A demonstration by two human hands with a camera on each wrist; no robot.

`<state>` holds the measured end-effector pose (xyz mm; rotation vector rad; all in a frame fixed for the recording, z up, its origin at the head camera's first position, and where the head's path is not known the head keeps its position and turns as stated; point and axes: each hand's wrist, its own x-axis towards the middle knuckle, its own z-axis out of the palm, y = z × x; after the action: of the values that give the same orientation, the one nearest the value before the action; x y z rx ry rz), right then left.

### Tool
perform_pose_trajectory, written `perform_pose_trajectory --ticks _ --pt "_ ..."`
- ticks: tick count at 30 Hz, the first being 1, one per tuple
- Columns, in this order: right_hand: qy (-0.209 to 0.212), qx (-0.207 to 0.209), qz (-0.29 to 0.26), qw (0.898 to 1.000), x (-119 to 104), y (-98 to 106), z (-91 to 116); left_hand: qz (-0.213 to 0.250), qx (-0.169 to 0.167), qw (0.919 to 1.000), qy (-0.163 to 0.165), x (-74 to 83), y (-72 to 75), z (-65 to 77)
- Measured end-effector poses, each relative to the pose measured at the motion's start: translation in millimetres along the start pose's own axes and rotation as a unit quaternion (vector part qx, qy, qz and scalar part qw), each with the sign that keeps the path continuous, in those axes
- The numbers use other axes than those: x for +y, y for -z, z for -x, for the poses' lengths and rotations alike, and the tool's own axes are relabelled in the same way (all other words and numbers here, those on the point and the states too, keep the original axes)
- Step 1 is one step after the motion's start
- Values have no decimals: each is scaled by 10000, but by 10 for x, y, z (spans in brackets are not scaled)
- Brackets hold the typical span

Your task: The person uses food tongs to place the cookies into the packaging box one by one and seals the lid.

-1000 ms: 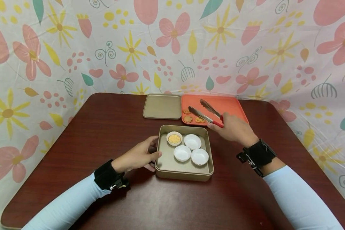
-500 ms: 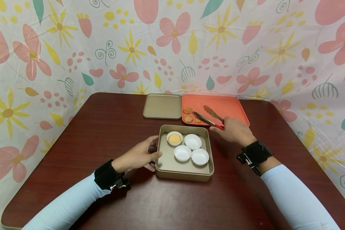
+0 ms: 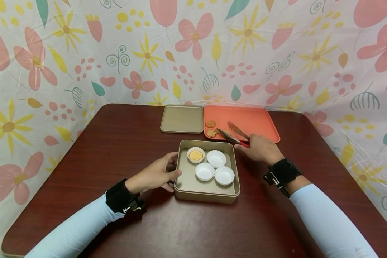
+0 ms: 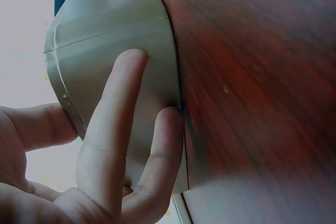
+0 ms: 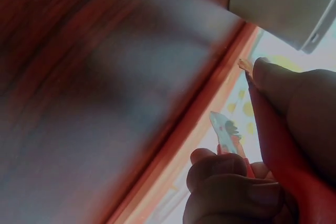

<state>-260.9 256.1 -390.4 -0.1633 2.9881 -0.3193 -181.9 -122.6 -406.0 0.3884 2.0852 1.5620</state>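
Note:
My left hand (image 3: 158, 172) holds the left side of a gold tin (image 3: 188, 186), thumb over its rim and fingers along its outer wall (image 4: 105, 72). Inside the tin stand white paper baking cups (image 3: 204, 172); the one at back left contains a yellow cookie (image 3: 195, 155). Red-handled metal tongs (image 3: 238, 130) are gripped in my right hand (image 3: 262, 148), their arms apart over the front left of an orange tray (image 3: 258, 120). Two round cookies (image 3: 210, 124) lie there, left of the tong tips. The tips partly hide another cookie; whether they touch it I cannot tell.
A flat gold lid (image 3: 182, 119) lies left of the orange tray, behind the tin. All of this stands on a dark brown table (image 3: 125, 139) with rounded corners. A flowered cloth (image 3: 109, 53) hangs behind it.
My right hand has shifted the tongs slightly right, then lower toward the tray's front edge. The tong arms stand closer together than a second ago. My left hand and the tin stay in place.

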Motion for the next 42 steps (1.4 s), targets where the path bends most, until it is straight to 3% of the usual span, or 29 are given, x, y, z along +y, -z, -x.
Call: perform_pose_trajectory --ticks 17,42 --pt "-28 -312 -18 9995 20 93 -54 -17 6 10000 20 6 -8 -8" --pt "25 -30 108 9999 -4 33 -72 -30 6 10000 37 5 -3 7"
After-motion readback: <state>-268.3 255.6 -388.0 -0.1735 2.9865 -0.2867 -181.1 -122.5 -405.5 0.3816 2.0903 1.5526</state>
